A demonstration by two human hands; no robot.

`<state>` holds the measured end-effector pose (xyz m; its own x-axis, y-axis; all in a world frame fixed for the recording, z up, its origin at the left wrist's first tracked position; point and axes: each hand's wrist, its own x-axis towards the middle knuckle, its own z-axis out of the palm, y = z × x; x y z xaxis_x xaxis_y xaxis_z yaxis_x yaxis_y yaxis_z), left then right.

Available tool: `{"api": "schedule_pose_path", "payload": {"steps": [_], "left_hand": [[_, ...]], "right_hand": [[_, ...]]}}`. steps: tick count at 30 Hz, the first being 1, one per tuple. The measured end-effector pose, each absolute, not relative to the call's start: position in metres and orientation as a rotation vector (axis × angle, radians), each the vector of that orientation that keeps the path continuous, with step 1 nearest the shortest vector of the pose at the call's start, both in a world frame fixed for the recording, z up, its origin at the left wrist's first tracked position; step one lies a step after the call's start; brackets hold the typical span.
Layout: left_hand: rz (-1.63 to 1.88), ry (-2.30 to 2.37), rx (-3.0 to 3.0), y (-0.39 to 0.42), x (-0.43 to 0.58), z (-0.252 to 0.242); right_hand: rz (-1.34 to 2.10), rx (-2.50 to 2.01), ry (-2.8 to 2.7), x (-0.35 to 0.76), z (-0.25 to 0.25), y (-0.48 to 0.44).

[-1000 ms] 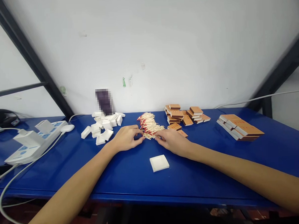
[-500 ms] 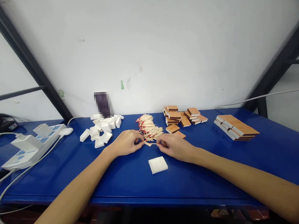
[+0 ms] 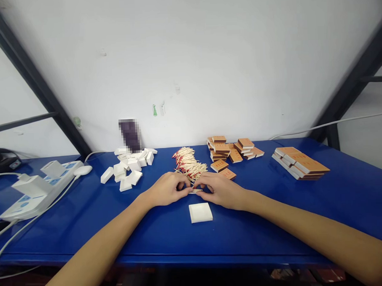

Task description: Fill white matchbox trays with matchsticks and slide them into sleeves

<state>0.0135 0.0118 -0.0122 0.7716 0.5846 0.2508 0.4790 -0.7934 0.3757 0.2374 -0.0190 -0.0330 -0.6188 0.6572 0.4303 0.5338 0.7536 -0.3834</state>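
A pile of red-tipped matches (image 3: 188, 162) lies mid-table. Just in front of it, my left hand (image 3: 171, 188) and my right hand (image 3: 221, 189) meet almost fingertip to fingertip, both closed around a few matches (image 3: 195, 191) between them. Nearer to me sits one white matchbox tray (image 3: 201, 212), its shallow hollow facing up, touched by neither hand. Behind my left hand are several white trays (image 3: 134, 164) in a loose heap. Orange-brown matchbox sleeves (image 3: 221, 148) are piled behind my right hand.
Neat stacks of orange matchboxes (image 3: 301, 162) stand at the right of the blue table (image 3: 245, 237). A white power strip (image 3: 43, 191) with plugs and cables lies at the left. A dark pixelated object (image 3: 130, 135) leans on the wall.
Both hands have come closer together and slightly nearer to me, bringing the matches off the front edge of the pile. The view has shifted a little.
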Motion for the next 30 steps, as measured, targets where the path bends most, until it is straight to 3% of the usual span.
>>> {"api": "schedule_pose_path", "payload": {"steps": [30], "left_hand": [[0.431, 0.683, 2.617, 0.0049, 0.0111, -0.0071]], "right_hand": [[0.336, -0.987, -2.434, 0.2402, -0.0275, -0.0153]]}}
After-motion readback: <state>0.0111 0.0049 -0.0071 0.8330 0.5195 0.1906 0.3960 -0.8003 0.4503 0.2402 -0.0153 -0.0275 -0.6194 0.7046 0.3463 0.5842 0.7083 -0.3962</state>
